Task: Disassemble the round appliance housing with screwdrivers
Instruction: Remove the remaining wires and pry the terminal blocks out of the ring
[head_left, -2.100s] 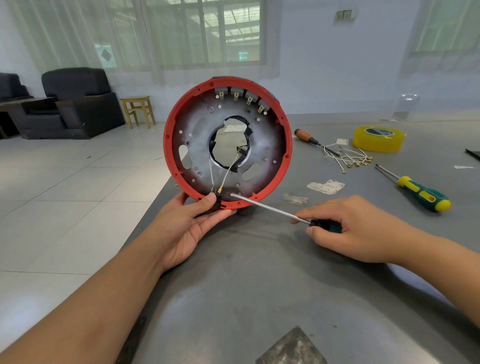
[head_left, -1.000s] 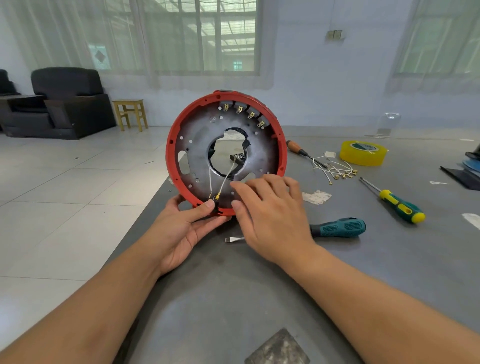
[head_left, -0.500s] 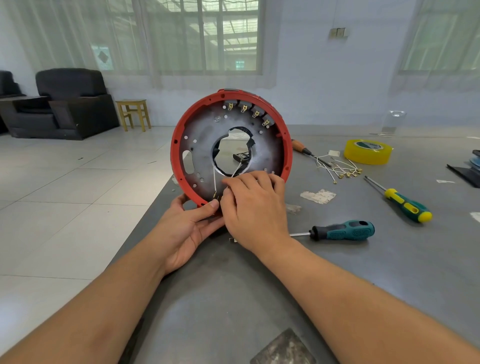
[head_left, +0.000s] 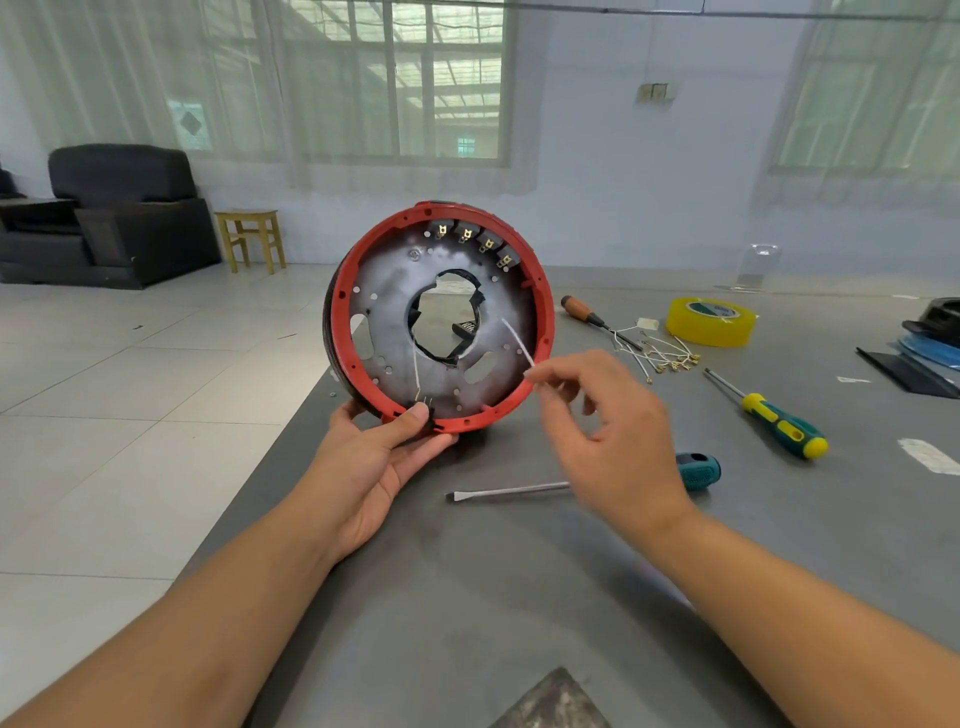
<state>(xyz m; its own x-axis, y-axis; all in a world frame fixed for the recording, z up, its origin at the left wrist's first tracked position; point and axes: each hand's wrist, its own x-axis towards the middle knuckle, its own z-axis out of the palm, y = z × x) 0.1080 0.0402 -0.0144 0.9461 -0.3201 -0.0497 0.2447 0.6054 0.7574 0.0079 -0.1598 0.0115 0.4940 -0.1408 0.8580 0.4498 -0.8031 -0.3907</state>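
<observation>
The round housing (head_left: 395, 291), a red ring around a grey plate with a jagged centre hole, stands on edge at the table's left edge. My left hand (head_left: 371, 460) grips its bottom rim, thumb on a black connector. One thin white wire (head_left: 415, 371) still runs up from that connector. My right hand (head_left: 608, 436) pinches a second white wire (head_left: 517, 345) between thumb and forefinger, held free in front of the plate. A flat-blade screwdriver with a teal handle (head_left: 696, 470) lies on the table under my right hand.
On the grey table (head_left: 467, 597) lie a yellow-green screwdriver (head_left: 779, 423), a wooden-handled screwdriver (head_left: 584, 312), a pile of loose white wires with brass terminals (head_left: 665, 356), a yellow tape roll (head_left: 710, 321) and dark objects at the right edge (head_left: 930, 338). Tiled floor drops off left.
My right hand laid the teal screwdriver down, reached to the connector at the rim, then pulled one white wire free and lifted it to the right. The left hand kept its grip.
</observation>
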